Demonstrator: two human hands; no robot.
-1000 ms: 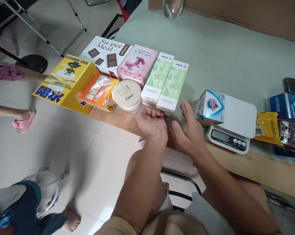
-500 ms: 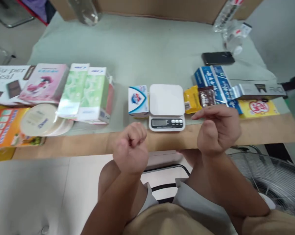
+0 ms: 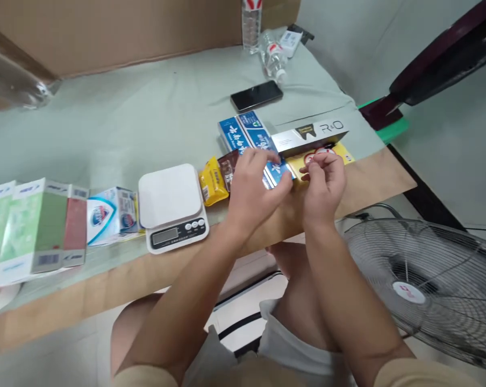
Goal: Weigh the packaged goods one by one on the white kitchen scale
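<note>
Blue boxes, where?
On the worktop, at two o'clock from the scale.
Left hand?
Fingers spread, over the boxes' six-o'clock end.
Right hand?
Curled, at their four o'clock; whether it grips anything, I can't tell.

The silver box is marked "R&O" in dark letters.

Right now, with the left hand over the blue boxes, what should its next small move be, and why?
I'd probably ease the left hand a little closer around the nearer end of the blue boxes: its fingers and thumb stand apart, with blue packaging showing between them. Whether it touches them I can't tell.
</note>
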